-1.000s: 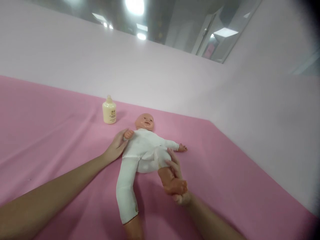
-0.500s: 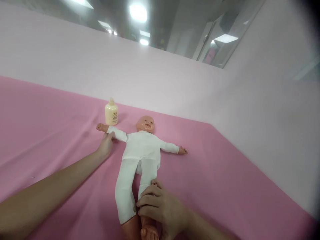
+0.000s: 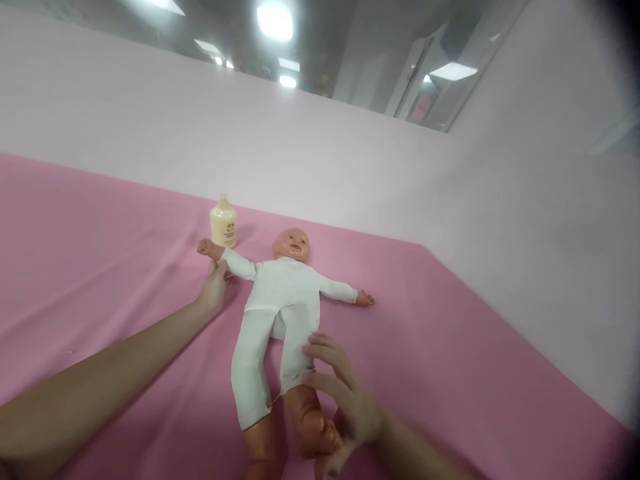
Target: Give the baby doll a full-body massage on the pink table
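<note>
A: Anything else around?
B: Just a small cream bottle, upright on the pink cloth, close to the pale pink wall. Ceiling lights glaring up top.

A baby doll lay on a pink cloth sheet that looked matt and soft, faintly creased toward the left. The doll's head, hands and bare lower legs were of smooth, peach-coloured plastic with a slight sheen; its body was covered in white, matt cloth that looked loose at the leg ends. Beside it stood a small cream bottle of smooth plastic with a soft gloss. The pale walls behind appeared matt and even, like stretched fabric or paper, though which could not be told.
</note>
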`<state>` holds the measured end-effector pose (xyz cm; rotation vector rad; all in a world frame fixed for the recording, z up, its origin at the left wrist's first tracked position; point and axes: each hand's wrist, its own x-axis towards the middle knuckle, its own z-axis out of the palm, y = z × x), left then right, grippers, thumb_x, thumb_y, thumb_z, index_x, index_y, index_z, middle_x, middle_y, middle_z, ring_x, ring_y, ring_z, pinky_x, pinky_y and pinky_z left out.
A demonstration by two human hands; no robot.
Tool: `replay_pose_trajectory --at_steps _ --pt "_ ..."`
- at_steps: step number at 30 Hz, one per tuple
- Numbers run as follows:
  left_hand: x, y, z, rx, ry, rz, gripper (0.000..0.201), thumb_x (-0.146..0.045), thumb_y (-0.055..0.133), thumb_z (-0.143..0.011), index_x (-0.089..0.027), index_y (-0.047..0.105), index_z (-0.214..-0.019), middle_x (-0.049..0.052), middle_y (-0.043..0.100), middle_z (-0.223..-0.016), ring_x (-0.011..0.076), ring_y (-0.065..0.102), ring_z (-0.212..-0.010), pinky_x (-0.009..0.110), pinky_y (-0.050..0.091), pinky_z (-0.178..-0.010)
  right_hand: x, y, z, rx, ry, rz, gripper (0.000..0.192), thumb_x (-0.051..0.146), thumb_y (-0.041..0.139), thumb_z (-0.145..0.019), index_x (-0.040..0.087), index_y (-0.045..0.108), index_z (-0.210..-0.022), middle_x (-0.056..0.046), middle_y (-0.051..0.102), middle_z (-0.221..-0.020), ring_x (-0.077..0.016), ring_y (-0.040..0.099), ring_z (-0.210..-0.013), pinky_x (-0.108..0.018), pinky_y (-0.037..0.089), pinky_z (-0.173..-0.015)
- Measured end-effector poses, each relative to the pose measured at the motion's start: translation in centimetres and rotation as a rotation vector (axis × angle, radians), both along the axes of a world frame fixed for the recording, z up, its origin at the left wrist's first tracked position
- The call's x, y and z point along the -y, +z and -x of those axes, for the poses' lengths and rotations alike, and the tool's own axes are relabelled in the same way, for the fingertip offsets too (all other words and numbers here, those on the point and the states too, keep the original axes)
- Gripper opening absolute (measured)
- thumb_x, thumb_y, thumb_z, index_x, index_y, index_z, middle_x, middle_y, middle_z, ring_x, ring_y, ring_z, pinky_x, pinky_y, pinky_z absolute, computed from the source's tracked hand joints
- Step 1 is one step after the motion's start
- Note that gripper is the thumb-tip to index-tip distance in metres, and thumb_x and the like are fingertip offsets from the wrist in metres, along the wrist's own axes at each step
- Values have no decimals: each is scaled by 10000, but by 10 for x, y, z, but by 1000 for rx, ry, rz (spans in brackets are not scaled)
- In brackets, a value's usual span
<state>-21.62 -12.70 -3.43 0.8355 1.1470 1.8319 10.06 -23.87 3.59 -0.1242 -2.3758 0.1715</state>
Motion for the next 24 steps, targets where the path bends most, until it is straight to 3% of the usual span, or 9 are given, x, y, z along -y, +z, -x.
replay_pose_trajectory --at_steps 5,9,14,19,24 --pt "11 8 -11 -322 -39 -78 453 -464 474 -932 -310 409 -1353 55 491 -1397 229 514 -1228 382 459 -989 -6 -15 -4 -224 -151 184 955 796 470 -744 210 218 -1455 -179 233 -1506 -420 256 -1403 -626 279 -1111" --pt "22 13 -18 -752 -73 -164 420 -410 511 -920 -245 483 -1305 81 556 -1300 256 493 -1219 475 360 -1080 -10 -23 -3 -308 -242 382 885 679 545 -784 260 169 -1468 -114 175 -1543 -366 162 -1456 -612 185 -1168" --pt "31 16 -24 -1121 -123 -309 364 -315 493 -935 -279 526 -1296 80 494 -1359 257 411 -1286 488 311 -1112 -10 -22 4 -352 -373 705 693 461 603 -848 354 227 -1421 -54 262 -1510 -270 247 -1441 -546 215 -1185" --pt "31 16 -24 -1201 -112 -328 384 -303 484 -945 -304 510 -1328 79 483 -1351 261 403 -1278 493 319 -1105 -9 -15 12 -372 -394 1057 611 427 646 -843 361 326 -1360 -50 349 -1466 -245 330 -1392 -493 346 -1122" --pt "30 15 -24 -1221 -116 -317 387 -298 468 -951 -309 499 -1337 76 480 -1365 260 399 -1285 491 321 -1105 -10 -16 15 -371 -310 1181 583 446 684 -810 336 393 -1304 -53 498 -1325 -231 506 -1215 -421 458 -1008"
